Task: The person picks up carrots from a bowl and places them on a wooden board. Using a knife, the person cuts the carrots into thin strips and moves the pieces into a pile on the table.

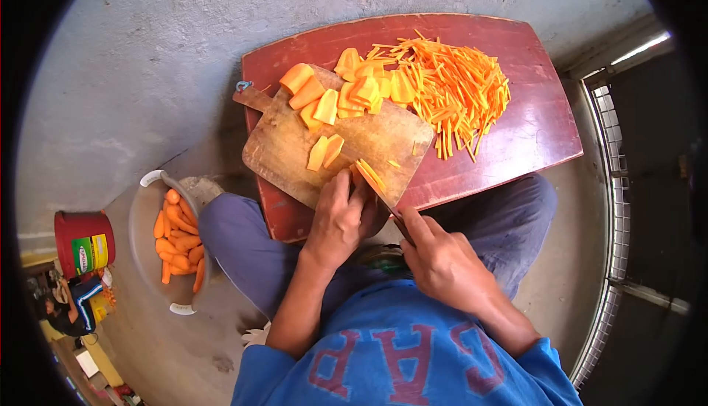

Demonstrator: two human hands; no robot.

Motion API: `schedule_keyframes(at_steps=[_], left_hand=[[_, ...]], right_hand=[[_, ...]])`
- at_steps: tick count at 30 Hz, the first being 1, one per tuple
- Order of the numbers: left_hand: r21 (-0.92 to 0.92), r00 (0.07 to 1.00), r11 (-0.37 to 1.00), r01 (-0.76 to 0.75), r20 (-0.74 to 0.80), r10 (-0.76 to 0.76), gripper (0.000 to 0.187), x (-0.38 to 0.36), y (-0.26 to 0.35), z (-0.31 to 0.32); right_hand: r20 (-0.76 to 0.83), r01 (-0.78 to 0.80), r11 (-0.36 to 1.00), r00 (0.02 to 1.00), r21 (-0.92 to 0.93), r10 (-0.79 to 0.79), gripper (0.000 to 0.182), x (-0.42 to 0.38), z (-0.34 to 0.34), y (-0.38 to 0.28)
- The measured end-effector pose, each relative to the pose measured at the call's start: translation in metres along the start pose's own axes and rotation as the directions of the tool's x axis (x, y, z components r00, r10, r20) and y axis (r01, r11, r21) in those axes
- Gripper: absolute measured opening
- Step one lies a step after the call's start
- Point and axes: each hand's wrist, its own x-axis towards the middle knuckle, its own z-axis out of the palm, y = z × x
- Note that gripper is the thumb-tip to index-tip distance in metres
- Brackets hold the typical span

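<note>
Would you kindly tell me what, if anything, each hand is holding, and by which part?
The right hand grips a knife by its handle; the left hand is at carrot slices, its hold unclear.

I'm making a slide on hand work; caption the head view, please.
Carrot slices on a board, strips heaped alongside: the right hand holds a knife, the left hand close to it.

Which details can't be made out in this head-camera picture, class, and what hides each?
All in the head view:
- Knife handle: mostly covered by the right hand.
- Number of whole carrots in the grey tub: upper ones cover lower ones.
- Fine print on the red bucket: too small.
- Blue shirt: cut off by the bottom edge.
</note>
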Motion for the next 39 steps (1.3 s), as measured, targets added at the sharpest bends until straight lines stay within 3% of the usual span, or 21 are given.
schedule_keyframes(at_steps=[2,8,15,20,26,32,39], left_hand=[[0.005,1.000,1.000,-0.010,-0.005,0.010,0.050,-0.003,0.001,-0.002],[-0.049,0.999,0.999,-0.010,-0.034,0.008,0.051,-0.003,-0.002,0.001],[-0.031,0.998,0.999,-0.024,-0.051,0.023,0.048,-0.001,0.000,-0.002],[-0.060,0.996,0.998,-0.026,-0.089,0.020,0.045,-0.003,-0.005,0.004],[-0.041,0.996,0.998,-0.039,-0.076,0.036,0.040,-0.003,-0.002,-0.001],[-0.071,0.995,0.997,-0.020,-0.096,0.014,0.042,-0.002,-0.002,0.001],[-0.080,0.992,0.996,-0.046,-0.117,0.037,0.040,-0.001,-0.002,-0.003]], right_hand=[[-0.021,0.087,0.996,0.996,-0.012,-0.088,0.044,0.017,0.013,0.011],[0.040,-0.023,1.000,0.999,0.011,0.022,0.043,0.002,-0.007,-0.009],[0.000,0.036,0.999,0.999,0.010,-0.036,0.047,0.023,0.010,0.011],[0.034,-0.047,0.998,0.998,0.034,0.045,0.041,0.002,-0.010,-0.010],[-0.035,0.087,0.996,0.996,0.003,-0.087,0.047,0.031,0.015,0.015],[0.032,-0.043,0.999,0.999,0.034,0.042,0.049,0.002,-0.005,-0.006],[0.011,0.014,1.000,1.000,0.024,-0.014,0.047,0.025,0.009,0.004]])
